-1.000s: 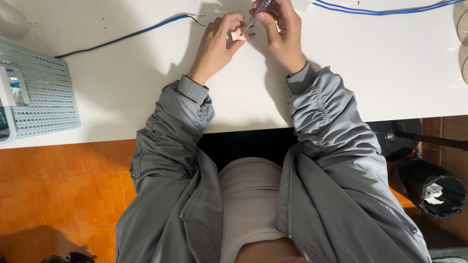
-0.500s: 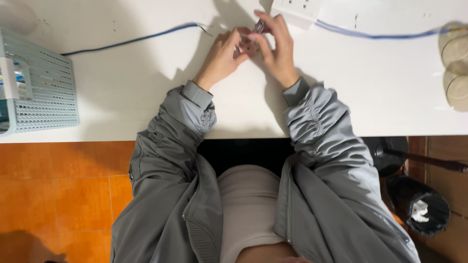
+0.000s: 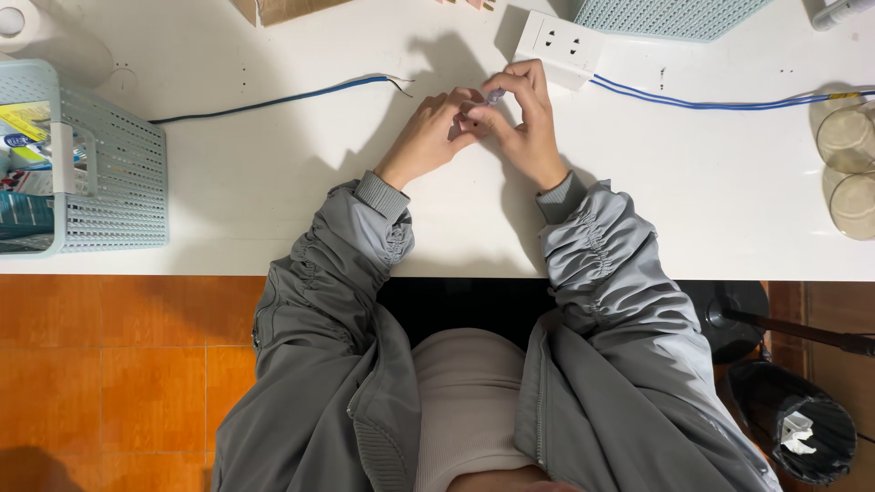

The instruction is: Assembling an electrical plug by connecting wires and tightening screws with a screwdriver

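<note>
Both hands meet over the white table [image 3: 273, 210]. My right hand [image 3: 524, 123] pinches a small slim tool with a clear bluish handle [image 3: 493, 95] between thumb and fingers. My left hand [image 3: 433, 132] closes its fingertips at the tool's tip, on something too small to make out. A blue cable [image 3: 273, 98] lies to the left, its bare wire end near my left hand. A white wall socket [image 3: 559, 46] sits just beyond my right hand, with blue wires [image 3: 711, 102] running off to the right.
A pale blue perforated basket [image 3: 118, 173] with packets stands at the left edge. Another basket [image 3: 665, 14] is at the top. Two clear cups [image 3: 848, 137] sit at the right. A black bin [image 3: 793, 428] stands on the orange tiled floor.
The view has tilted so the hands sit lower in the frame and the socket has come into sight. The hands stay together on the small tool.
</note>
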